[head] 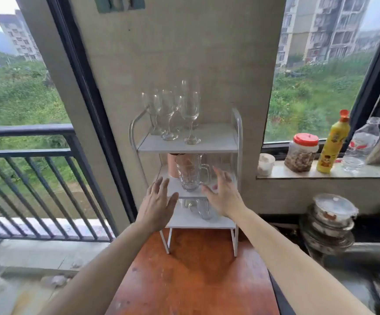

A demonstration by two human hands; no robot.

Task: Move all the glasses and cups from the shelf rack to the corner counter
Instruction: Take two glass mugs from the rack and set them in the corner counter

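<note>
A white three-tier shelf rack (214, 142) stands on an orange-brown table (196, 276) against the wall. Several stemmed wine glasses (190, 110) stand on its top tier. On the middle tier a clear glass mug (189, 172) with a handle stands in front of a copper-pink cup (172, 163). A clear glass cup (203, 209) sits on the bottom tier, partly hidden. My left hand (158, 204) is open just left of the mug. My right hand (224, 193) is open just right of it, fingers spread near the handle. Neither hand touches the mug.
A window ledge (325, 172) at right holds a small white cup (265, 164), a red-lidded jar (301, 153), a yellow bottle (333, 144) and a clear water bottle (361, 144). Stacked lidded bowls (331, 219) sit on the dark counter below. A balcony railing (25, 153) is at left.
</note>
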